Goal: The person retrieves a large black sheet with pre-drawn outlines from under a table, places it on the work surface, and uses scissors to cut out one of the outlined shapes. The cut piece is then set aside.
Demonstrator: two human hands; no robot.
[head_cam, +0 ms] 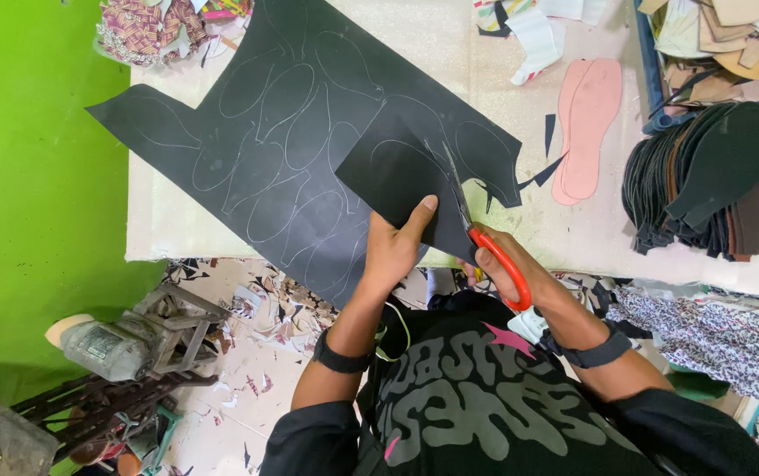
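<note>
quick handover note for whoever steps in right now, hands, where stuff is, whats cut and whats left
Left hand: gripping the lower edge of the black sheet, thumb on top.
Right hand: shut on the orange-handled scissors, blades in the sheet beside a chalk-traced sole outline.
Sheet lies across the table, hanging over the near edge.
Done: a pile of dark cut soles to the right, two pink soles beside them.
Left: many traced outlines on the sheet are uncut.

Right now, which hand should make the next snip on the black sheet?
The right hand, probably. It already grips the orange-handled scissors, whose blades sit on the black sheet. The left hand is busy pinching the sheet's edge to steady it.
</note>
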